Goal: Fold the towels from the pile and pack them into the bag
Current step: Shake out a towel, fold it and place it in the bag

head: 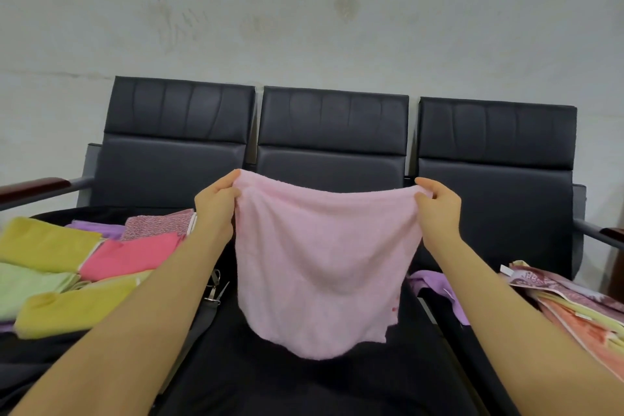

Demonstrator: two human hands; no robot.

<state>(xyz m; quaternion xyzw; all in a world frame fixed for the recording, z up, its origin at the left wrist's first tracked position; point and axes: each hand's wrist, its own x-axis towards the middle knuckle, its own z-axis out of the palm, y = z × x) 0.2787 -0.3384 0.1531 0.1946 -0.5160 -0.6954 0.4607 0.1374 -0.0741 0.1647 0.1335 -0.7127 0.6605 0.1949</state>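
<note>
The left hand [216,203] and right hand [439,204] each pinch a top corner of the pale pink terry towel [320,263], which hangs spread over the middle seat of the black three-seat padded bench [332,125]. Folded yellow, green and pink towels [67,267] lie in the open black fabric bag [101,213] at 9 o'clock. The loose pile of patterned towels [574,307] lies at 3 o'clock.

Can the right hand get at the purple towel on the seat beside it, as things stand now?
Probably not yet: the right hand pinches a corner of the pink towel. The purple towel lies uncovered just below it.
</note>
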